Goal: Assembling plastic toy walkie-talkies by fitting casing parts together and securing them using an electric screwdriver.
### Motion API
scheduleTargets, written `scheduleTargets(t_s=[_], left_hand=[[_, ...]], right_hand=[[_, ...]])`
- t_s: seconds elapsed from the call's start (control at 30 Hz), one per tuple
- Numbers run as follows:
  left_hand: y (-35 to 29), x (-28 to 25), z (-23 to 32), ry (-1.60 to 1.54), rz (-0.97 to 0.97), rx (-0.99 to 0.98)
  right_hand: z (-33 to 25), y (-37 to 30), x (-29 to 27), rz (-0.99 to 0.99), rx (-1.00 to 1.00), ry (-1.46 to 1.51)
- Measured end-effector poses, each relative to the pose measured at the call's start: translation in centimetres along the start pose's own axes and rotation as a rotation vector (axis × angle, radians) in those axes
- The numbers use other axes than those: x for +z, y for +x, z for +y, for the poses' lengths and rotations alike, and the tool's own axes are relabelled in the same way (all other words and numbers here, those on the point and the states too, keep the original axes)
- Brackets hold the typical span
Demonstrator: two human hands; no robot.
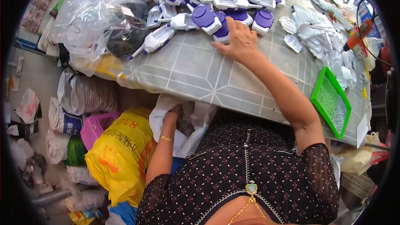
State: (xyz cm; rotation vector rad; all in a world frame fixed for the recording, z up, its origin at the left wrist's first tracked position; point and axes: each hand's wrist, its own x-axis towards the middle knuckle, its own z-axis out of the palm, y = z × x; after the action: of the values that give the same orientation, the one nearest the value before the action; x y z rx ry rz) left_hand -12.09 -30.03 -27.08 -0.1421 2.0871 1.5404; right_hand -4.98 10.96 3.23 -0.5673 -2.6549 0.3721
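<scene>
1. A crumpled, clear plastic bag (79, 21) lay on the far left of the grey, tile-patterned table (196, 73).
2. Below it, a bulging yellow plastic sack (125, 154) stood beside a pink plastic crate (92, 132).
3. The left hand (176, 109) reached into a white sack (161, 114) under the table edge; its fingers were hidden, so its opening and any hold could not be told.
4. Purple-and-white plastic casings (204, 16) were heaped at the table's far side.
5. The right hand (241, 39) lay palm down, thumb spread from the fingers, over a purple-topped casing (222, 29) at the heap's near edge, not visibly closed round it.
6. Loose white plastic parts (308, 27) lay farther right, above a green-rimmed rectangular tray (315, 94).
7. An orange-and-black handheld tool (365, 29) was at the far right.
</scene>
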Motion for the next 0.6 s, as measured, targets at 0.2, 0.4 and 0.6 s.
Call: scheduleTargets(t_s=[0.2, 0.4, 0.6], left_hand=[[-12.2, 2.6, 17.6, 0.215, -0.552, -0.058], [-17.3, 6.6, 28.4, -0.014, -0.699, 0.350], [-16.7, 20.1, 32.3, -0.212, -0.807, 0.320]], right_hand=[[4.3, 1.2, 0.3, -0.088, 0.159, 0.086], [9.1, -3.6, -5.6, -0.233, 0.522, 0.921], [10.3, -10.6, -10.5, -0.291, 0.890, 1.988]])
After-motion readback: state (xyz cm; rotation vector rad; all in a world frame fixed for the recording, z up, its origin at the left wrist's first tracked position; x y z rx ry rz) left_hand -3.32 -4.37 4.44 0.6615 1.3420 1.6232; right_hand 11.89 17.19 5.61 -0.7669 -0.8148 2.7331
